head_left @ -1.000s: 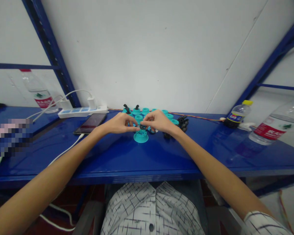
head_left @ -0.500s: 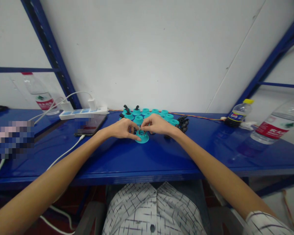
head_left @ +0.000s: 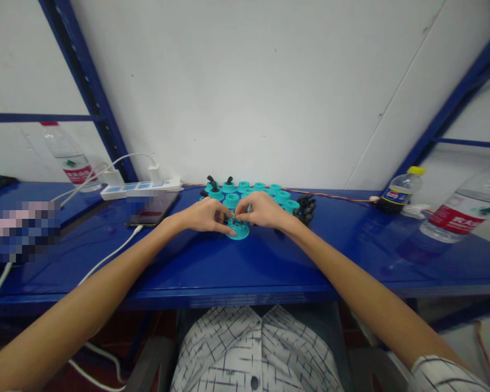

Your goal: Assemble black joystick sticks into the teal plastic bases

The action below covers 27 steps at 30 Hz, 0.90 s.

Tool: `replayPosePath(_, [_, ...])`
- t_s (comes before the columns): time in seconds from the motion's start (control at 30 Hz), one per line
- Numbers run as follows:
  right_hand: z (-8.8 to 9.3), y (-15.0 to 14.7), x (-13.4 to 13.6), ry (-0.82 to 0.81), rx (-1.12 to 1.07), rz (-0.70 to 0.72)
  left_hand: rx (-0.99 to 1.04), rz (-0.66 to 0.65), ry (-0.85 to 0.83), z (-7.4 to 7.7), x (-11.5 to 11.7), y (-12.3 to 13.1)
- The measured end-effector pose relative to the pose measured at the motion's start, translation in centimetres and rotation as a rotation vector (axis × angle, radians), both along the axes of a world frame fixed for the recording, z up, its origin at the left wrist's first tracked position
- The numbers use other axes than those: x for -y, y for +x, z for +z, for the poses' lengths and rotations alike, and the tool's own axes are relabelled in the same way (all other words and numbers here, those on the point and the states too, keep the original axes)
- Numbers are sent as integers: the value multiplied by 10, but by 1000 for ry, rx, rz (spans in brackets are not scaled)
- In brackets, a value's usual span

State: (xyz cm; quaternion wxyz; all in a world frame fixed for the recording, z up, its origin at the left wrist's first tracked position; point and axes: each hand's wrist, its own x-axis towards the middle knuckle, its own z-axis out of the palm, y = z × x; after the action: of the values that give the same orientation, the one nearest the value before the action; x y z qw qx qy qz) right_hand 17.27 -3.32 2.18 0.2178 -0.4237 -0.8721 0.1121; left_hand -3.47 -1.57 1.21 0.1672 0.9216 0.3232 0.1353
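A teal flared plastic ring-shaped part (head_left: 239, 232) stands upright on the blue table, wide base down. My left hand (head_left: 209, 214) grips its left side, the thumb along the near rim and the fingers behind. From the right, my right hand (head_left: 259, 209) pinches at the part's top opening with thumb and index finger. Whatever sits in that pinch is too small to make out. Directly behind my hands are several more teal parts (head_left: 242, 186), a few with black pieces (head_left: 214, 185) sticking out of them. A pile of black parts (head_left: 306, 207) lies right of my right hand.
On the left are a phone (head_left: 157, 209) with a white cable, a power strip (head_left: 141, 188) and a water bottle (head_left: 78, 169). A cola bottle (head_left: 398, 193) and a large water bottle (head_left: 457, 215) stand at right. Thin wires (head_left: 330, 195) run along the wall.
Both hands stay at the same teal part with almost the same grip. The whole view has shifted very slightly; nothing else visibly differs.
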Motion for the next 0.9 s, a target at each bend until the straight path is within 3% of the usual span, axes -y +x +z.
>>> replayPosePath(0.33, [-4,-2,1,56,67,-25,2,-17,40,1,1,2])
replayPosePath(0.63, [-2,-7,5,12,49,-103,107,4,13,25,10,-7])
replayPosePath(0.9, [-1,-4,1,-97,12,-86,82,-65,-96,11,0,-5])
